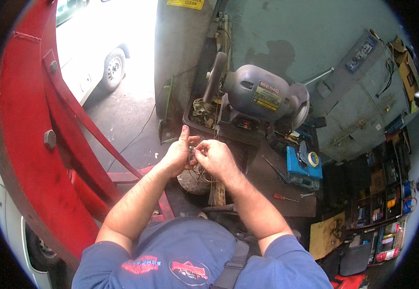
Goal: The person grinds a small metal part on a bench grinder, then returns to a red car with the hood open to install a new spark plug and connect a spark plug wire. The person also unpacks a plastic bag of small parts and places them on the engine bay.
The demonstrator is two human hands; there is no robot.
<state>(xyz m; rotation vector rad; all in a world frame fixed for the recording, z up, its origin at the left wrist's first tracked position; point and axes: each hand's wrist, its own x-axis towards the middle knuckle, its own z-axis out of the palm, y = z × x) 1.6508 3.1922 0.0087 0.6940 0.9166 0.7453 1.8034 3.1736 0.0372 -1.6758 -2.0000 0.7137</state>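
Note:
My left hand (pixel 176 155) and my right hand (pixel 214 157) meet in front of my chest, below the bench grinder. A small dark metal-looking part (pixel 190 154) lies between them, mostly covered by fingers, so its kind cannot be made out. The left fingers curl around it with the thumb pointing up and away. Thumb and fingers of the right hand pinch at it from the other side. Just beyond stands the grey bench grinder (pixel 262 94), with a wheel at each end; neither hand touches it. Thin brownish wires or cords (pixel 209 177) hang under the right hand.
A large red steel frame (pixel 31 120) rises on the left. Right of the grinder, a blue case (pixel 300 169) carries a tape roll (pixel 313 159). A red-handled screwdriver (pixel 284 198) and a wrench (pixel 307 194) lie on the dark bench (pixel 262 185). Cluttered shelves (pixel 380 192) stand far right.

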